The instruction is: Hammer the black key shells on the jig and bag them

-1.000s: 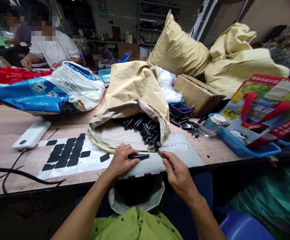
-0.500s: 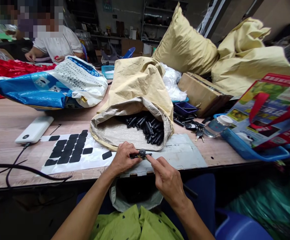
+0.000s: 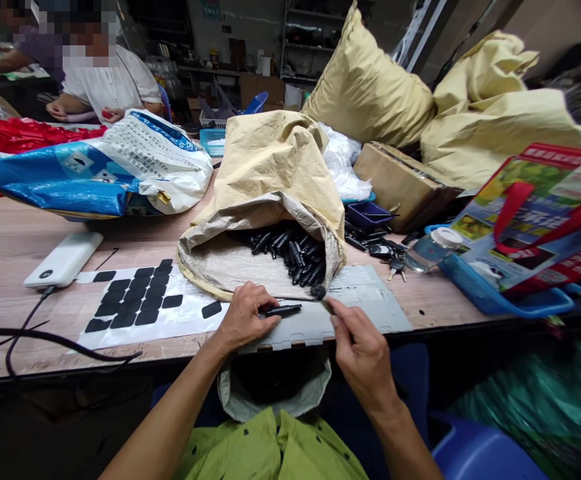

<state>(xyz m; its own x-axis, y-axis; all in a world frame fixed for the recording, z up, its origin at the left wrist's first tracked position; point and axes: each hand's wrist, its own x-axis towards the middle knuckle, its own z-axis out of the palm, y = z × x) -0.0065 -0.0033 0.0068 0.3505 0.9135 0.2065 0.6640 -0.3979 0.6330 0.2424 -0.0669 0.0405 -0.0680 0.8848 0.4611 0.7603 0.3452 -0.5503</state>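
Observation:
Over the front edge of a grey board (image 3: 355, 300), my left hand (image 3: 250, 317) pinches a slim black piece (image 3: 285, 310), which points right. My right hand (image 3: 363, 347), to its right, grips the thin handle of a small tool with a round dark head (image 3: 317, 292). The head is apart from the black piece. Just beyond both hands lies an open cream sack (image 3: 270, 160) with many similar black pieces (image 3: 300, 253) spilling inside its mouth. A white sheet (image 3: 175, 319) with rows of black rounded squares (image 3: 140, 293) is left of my left hand.
A white power bank (image 3: 64, 259) with a cable and a blue-white bag (image 3: 95, 173) lie left. Keys (image 3: 395, 263), a clear jar (image 3: 433, 250) and a blue basket (image 3: 505, 303) stand right. An open bag (image 3: 275, 393) hangs below the table edge. People sit at back left.
My right hand has moved right, taking the round-headed tool off the black piece. My left hand keeps its hold in nearly the same place. The view has shifted slightly.

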